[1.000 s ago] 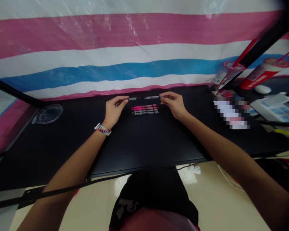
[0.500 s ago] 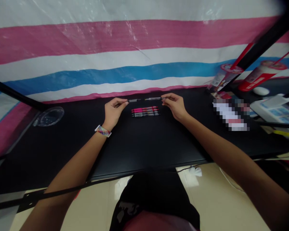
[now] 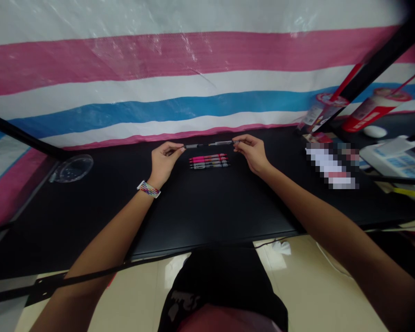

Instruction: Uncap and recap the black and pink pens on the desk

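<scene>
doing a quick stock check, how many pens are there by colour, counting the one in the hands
Pink pens lying on the black table: 2
Dark or grey pens lying just nearer than the pink ones: 2
Dark pen held level above the row, one end pinched by the left hand, the other by the right hand: 1
Total: 5 pens

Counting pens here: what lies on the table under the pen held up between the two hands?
Under the held pen, a row of pens lies side by side on the black table: pink ones, then darker ones. The exact count is unclear.
</scene>
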Available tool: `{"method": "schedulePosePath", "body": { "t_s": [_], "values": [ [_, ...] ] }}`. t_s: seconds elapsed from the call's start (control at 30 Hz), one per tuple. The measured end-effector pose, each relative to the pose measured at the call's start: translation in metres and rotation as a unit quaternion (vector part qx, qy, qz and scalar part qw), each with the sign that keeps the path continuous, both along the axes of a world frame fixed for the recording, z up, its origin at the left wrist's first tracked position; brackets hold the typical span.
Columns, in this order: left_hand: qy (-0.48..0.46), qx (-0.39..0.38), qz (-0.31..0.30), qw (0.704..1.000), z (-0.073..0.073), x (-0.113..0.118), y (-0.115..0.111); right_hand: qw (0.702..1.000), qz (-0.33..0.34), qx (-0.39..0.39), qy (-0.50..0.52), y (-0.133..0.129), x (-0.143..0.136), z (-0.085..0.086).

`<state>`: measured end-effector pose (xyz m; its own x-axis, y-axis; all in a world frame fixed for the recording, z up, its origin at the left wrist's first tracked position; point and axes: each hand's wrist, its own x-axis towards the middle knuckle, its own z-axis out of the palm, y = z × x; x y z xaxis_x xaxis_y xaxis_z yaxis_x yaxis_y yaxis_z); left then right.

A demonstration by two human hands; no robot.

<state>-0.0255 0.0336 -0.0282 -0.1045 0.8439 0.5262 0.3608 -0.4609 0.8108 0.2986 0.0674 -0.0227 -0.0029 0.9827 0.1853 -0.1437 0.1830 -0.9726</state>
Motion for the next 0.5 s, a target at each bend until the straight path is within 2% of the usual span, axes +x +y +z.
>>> {"method": "schedulePosePath", "body": {
  "t_s": [0.1,0.3,0.5],
  "values": [
    [0.015,-0.001,-0.006,1.000,0.001,0.002,-0.002,1.000,0.012,0.008,0.002,-0.002,-0.002,0.000],
    [0.024,-0.052,-0.071,0.996,0.006,0.015,-0.011,0.996,0.070,0.017,-0.048,-0.010,-0.009,0.001],
    [0.142,-0.033,-0.056,0.988,0.016,0.020,-0.020,0.995,0.077,0.028,-0.048,-0.013,-0.009,0.002]
  ]
}}
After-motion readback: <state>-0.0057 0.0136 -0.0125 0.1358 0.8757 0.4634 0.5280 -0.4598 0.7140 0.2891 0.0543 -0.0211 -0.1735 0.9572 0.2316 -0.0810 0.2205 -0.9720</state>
